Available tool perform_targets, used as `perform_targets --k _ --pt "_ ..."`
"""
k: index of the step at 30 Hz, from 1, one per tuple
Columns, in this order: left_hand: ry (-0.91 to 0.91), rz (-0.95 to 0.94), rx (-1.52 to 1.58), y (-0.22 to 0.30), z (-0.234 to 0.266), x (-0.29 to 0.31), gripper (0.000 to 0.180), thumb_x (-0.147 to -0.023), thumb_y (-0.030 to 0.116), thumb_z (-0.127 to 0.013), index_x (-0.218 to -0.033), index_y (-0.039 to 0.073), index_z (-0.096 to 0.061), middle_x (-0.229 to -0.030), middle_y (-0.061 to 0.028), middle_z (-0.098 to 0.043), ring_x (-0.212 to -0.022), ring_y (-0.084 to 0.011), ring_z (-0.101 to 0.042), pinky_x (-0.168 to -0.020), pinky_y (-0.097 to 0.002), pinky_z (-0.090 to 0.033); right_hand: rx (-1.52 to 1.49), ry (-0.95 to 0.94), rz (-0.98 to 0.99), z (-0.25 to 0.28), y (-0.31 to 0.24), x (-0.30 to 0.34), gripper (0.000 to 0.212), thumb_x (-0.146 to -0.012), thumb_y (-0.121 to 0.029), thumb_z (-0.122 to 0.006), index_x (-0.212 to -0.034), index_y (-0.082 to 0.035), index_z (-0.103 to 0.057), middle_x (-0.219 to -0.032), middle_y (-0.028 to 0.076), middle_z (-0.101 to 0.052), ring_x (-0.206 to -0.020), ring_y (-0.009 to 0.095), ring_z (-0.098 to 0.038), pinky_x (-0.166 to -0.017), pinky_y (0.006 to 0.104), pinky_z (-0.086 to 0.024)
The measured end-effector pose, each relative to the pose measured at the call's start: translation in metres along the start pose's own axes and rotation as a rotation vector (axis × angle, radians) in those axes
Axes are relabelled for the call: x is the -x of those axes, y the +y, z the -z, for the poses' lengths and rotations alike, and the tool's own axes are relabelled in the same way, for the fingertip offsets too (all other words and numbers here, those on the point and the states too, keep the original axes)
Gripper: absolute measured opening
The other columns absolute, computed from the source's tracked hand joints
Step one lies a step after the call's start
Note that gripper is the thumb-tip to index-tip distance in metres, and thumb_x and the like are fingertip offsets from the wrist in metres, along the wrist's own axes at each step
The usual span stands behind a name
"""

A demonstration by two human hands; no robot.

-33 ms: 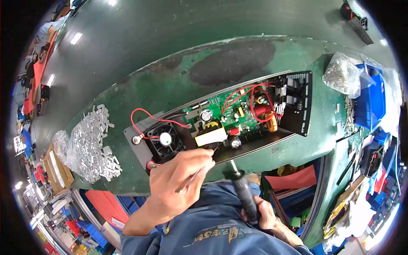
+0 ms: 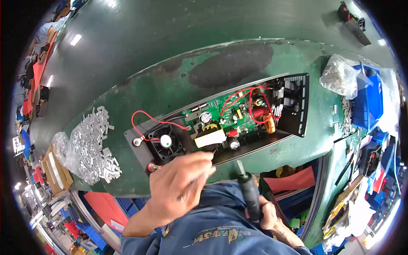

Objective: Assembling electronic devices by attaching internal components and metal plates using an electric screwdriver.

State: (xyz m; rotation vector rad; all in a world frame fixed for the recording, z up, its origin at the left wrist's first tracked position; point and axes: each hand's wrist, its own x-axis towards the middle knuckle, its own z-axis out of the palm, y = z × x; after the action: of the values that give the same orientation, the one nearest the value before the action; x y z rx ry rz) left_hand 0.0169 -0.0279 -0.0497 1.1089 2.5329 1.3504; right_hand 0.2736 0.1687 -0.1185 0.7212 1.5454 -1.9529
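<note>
My left hand (image 2: 180,187) is closed around a slim metal tool (image 2: 185,193), possibly tweezers; most of it is hidden by the fingers. Its fingertips hover at the near edge of a long black casing (image 2: 246,156), beside a yellow-wrapped transformer (image 2: 210,139). Inside the casing lies a green circuit board (image 2: 231,110) with red wires, capacitors and copper coils. A black fan (image 2: 165,142) sits on the end plate at left. My right hand (image 2: 268,213) grips a black powered screwdriver (image 2: 250,197), its bit pointing up toward the casing without touching it.
A pile of small metal pieces (image 2: 95,144) spills from a clear bag on the left. At the right stand a bag of small parts (image 2: 340,76) and a blue bin (image 2: 367,100). Below the bench edge, an open drawer holds a red sheet (image 2: 293,180).
My right hand and the screwdriver have moved slightly right and toward me. My left hand stays near the transformer, its fingers barely shifted.
</note>
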Motion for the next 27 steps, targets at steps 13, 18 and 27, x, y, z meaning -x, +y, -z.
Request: perform_targets --k 13,18,27 --pt "0.003 -0.107 -0.488 0.004 0.006 0.007 0.019 -0.074 0.016 -0.083 -0.082 0.010 -0.067 -0.073 -0.0026 -0.057 -0.073 -0.0243 -0.056 -0.063 -0.0392 -0.042 1.288 1.101 0.781 0.074 -0.182 -0.033 0.041 -0.096 -0.021 -0.067 -0.131 0.000 -0.060 -0.116 0.020 -0.060 -0.107 0.038 -0.056 -0.094 0.0451 -0.045" --pt "0.068 -0.213 -0.418 -0.009 0.014 0.015 0.018 -0.070 0.013 -0.080 -0.083 0.010 -0.069 -0.076 -0.0019 -0.058 -0.076 -0.0221 -0.058 -0.066 -0.0371 -0.045 1.194 0.810 0.850 0.026 -0.197 -0.063 0.052 -0.093 -0.023 -0.070 -0.135 0.004 -0.055 -0.115 0.021 -0.064 -0.106 0.038 -0.059 -0.093 0.0465 -0.045" --pt "0.122 -0.126 -0.400 -0.014 0.011 0.038 0.011 -0.078 0.017 -0.067 -0.084 0.010 -0.060 -0.083 -0.0019 -0.056 -0.085 -0.0188 -0.056 -0.073 -0.0335 -0.044 1.193 0.969 1.211 0.005 -0.182 -0.102 0.039 -0.097 -0.001 -0.066 -0.135 -0.002 -0.062 -0.122 0.017 -0.070 -0.105 0.030 -0.067 -0.090 0.0387 -0.051"
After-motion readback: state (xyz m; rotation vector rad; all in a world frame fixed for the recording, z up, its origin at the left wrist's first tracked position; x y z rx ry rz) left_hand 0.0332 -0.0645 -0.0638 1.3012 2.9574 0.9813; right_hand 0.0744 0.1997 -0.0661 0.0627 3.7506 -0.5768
